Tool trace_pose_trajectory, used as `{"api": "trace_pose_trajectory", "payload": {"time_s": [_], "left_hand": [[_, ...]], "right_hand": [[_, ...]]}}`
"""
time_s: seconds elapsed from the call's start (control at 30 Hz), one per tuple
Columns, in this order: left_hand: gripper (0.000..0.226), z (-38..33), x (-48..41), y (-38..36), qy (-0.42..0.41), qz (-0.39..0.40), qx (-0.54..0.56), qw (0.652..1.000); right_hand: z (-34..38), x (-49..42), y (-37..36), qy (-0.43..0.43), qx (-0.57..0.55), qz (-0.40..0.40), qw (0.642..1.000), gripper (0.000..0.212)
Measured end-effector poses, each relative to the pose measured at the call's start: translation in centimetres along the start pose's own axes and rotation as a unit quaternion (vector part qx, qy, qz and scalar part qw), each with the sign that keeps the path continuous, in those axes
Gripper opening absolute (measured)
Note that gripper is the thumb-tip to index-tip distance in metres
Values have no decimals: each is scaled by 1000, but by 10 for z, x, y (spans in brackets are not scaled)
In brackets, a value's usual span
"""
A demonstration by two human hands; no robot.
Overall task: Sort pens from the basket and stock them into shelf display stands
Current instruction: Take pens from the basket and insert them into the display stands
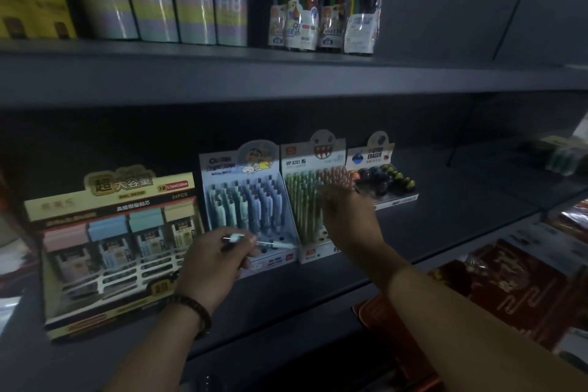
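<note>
The left hand [213, 259] grasps 1 pale pen [259, 241] lying level above the front row of holes in the blue cartoon display stand [251, 200], near the shelf [286, 289] front edge. The right hand [346, 216] reaches into the green pen stand [305, 200] beside it; I cannot tell its grip.

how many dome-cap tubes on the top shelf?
4, in a row right of the HB packs: blue-capped tube, taller blue one, blue one, pink-capped tube at the right end. More could hide behind.
</note>
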State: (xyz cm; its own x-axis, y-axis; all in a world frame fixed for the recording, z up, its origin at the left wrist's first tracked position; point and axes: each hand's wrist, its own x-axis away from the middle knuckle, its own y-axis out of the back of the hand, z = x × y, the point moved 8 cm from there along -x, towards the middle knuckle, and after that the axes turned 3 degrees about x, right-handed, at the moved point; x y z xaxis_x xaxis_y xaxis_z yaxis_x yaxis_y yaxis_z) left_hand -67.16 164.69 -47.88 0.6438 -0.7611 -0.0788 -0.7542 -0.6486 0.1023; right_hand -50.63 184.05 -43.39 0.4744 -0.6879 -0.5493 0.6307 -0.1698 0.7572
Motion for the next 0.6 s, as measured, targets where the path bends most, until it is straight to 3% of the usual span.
{"api": "trace_pose_trajectory", "payload": {"time_s": [0.13,0.2,0.3,0.4,0.5,0.6], "left_hand": [[12,-2,9,15,-13,-43,-8,999],[22,-7,15,24,-29,-76,-14,997],[26,-19,26,36,-60,-113,-21,992],[11,-33,38,44,-88,-136,-52,985],[11,-38,43,46,-101,-138,-56,984],[9,-41,45,54,-124,-142,-49,981]], "right_hand": [[13,8,29,11,-19,-78,997,30],[35,22,44,47,-60,-117,990,16],[86,43,36,152,-134,-26,979,17],[117,62,7,148,-214,132,957,12],[132,71,-9,149,-248,142,947,10],[138,68,-14,123,-254,132,950,30]]}}
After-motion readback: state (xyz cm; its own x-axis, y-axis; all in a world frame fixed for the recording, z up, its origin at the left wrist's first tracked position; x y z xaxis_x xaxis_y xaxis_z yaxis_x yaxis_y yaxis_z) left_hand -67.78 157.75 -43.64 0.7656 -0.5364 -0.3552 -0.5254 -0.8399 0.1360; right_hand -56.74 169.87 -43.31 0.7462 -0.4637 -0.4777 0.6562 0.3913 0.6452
